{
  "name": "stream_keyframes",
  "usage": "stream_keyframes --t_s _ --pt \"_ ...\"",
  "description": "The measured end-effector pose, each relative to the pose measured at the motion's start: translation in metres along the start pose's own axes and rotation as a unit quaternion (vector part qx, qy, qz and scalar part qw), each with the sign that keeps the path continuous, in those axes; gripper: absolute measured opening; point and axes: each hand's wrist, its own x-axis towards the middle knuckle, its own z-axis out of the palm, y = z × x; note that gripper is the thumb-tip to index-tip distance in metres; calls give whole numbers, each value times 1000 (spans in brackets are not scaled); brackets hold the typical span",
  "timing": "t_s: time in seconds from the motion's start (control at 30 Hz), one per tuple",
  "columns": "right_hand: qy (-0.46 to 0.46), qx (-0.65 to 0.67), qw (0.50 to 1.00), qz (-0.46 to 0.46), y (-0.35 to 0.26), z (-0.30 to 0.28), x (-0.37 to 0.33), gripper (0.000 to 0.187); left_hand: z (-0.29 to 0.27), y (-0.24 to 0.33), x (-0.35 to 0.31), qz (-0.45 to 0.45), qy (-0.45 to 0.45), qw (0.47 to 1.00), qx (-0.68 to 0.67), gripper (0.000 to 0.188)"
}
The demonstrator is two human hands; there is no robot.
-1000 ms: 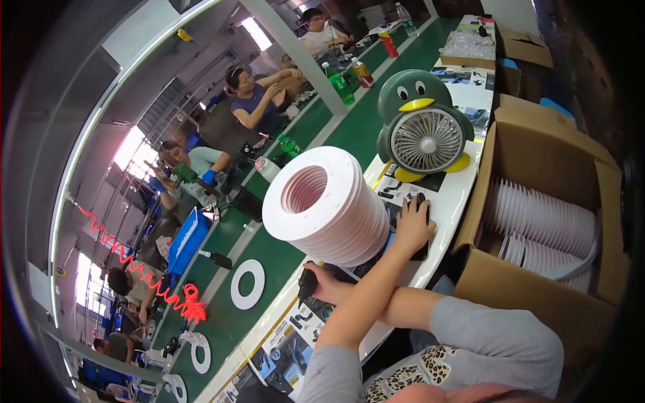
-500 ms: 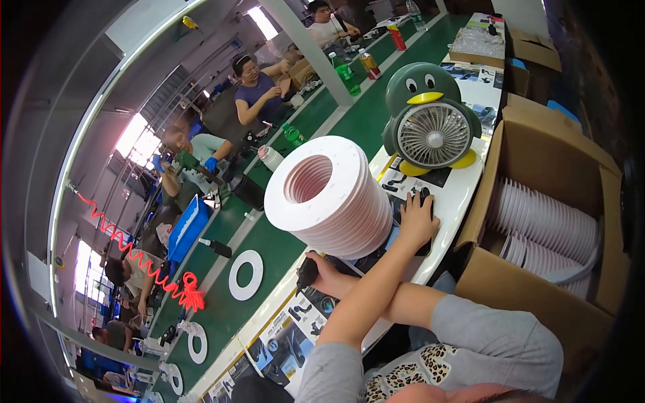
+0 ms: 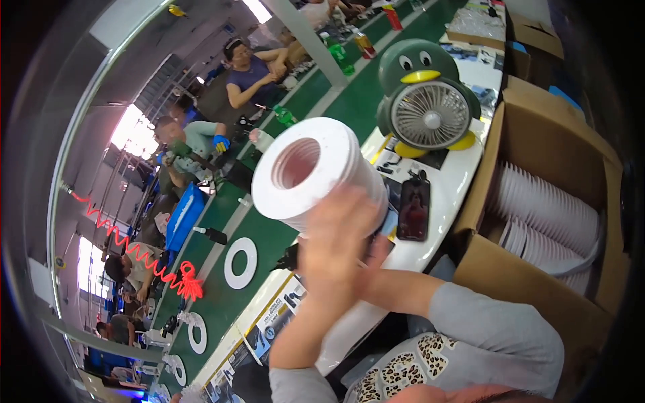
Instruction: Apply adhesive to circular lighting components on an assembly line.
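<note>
One thick stack of white rings (image 3: 316,176) is held up above the white bench (image 3: 440,195), tilted so its hollow centre faces up and to the left. Two hands meet beneath it: the left hand (image 3: 334,245), blurred, rises from the lower edge on a bare forearm and presses flat against the stack's underside, while the right hand (image 3: 376,252) comes in on a grey-sleeved arm and is mostly hidden behind the left, so its grip cannot be told. The left seems to cup the stack rather than close round it. One penguin-shaped fan (image 3: 427,107) and one phone (image 3: 413,215) sit on the bench. One cardboard box (image 3: 531,282) to the right holds more rows of white rings. Two loose rings (image 3: 240,263) lie on the green belt (image 3: 269,248).
</note>
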Motion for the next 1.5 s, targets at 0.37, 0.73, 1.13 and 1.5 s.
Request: stream_keyframes --t_s 0.37,0.73,1.13,1.5 --pt "-42 167 959 224 -26 27 -23 42 -45 -104 39 -107 -265 958 14 84" --pt "-18 165 952 255 -27 28 -22 53 -45 -95 50 -151 -317 936 18 70" --pt "-40 179 951 248 -32 28 -24 37 -48 -98 61 -141 -299 944 -6 72" --pt "-23 160 956 243 -24 21 -18 45 -81 -83 38 -103 -179 970 126 88"
